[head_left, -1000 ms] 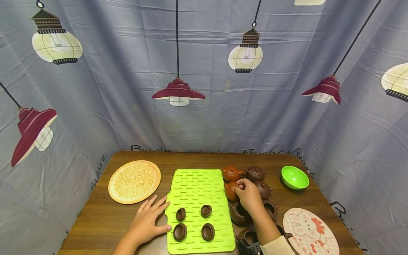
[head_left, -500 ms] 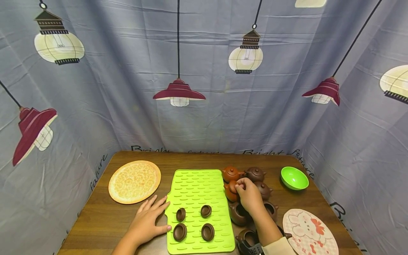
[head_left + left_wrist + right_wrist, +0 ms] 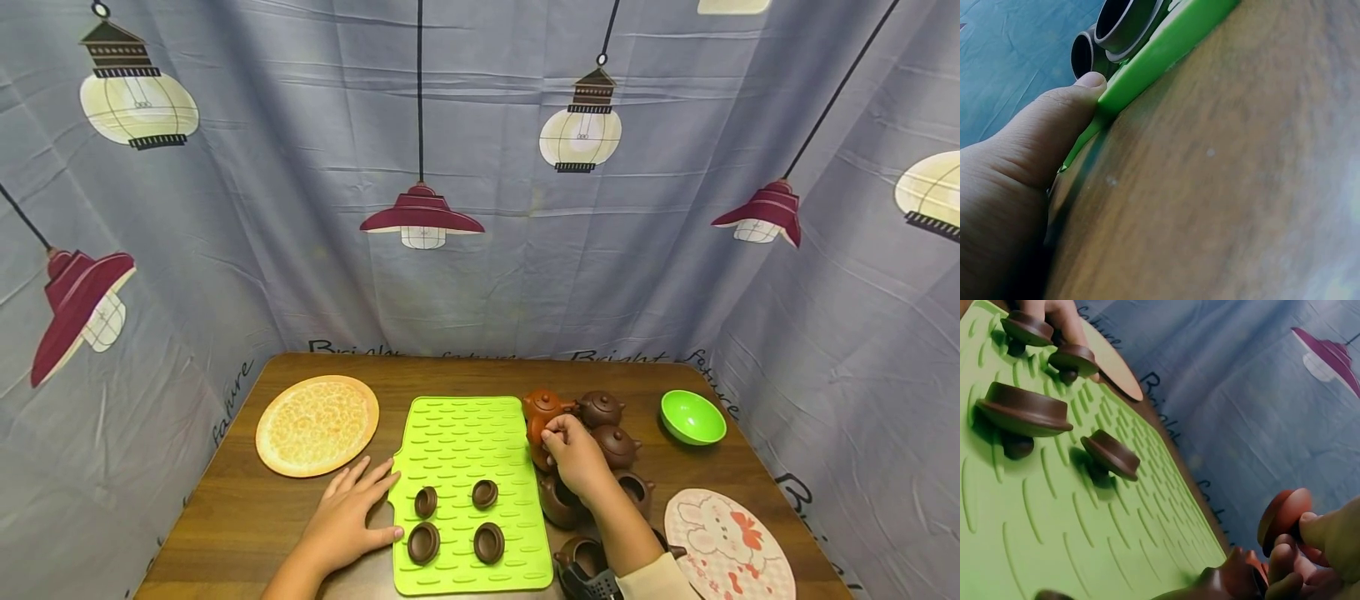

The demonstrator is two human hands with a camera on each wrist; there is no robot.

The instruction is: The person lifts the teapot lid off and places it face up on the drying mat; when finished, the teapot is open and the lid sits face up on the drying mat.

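My right hand [image 3: 579,460] pinches a reddish teapot lid [image 3: 1290,512] between thumb and fingers. In the right wrist view the lid is tilted and raised above the teapots. Below it in the head view, partly hidden by the hand, is an orange clay teapot [image 3: 538,457] beside the mat's right edge. My left hand [image 3: 347,515] lies with fingers spread at the left edge of a green ridged mat [image 3: 465,442], thumb touching that edge. Several dark brown lids [image 3: 489,543] lie upside down on the mat's near half, knobs down.
Another orange teapot [image 3: 543,403] and dark brown teapots [image 3: 600,408] with lids stand at the back right. Lidless brown pots [image 3: 558,502] stand nearer, partly behind the right arm. A green bowl [image 3: 693,417], a rabbit-print round mat [image 3: 731,542] and a yellow round mat [image 3: 317,426] lie around.
My right hand has lifted the reddish lid off the near orange teapot and shifted slightly left. The left hand has stayed in place.
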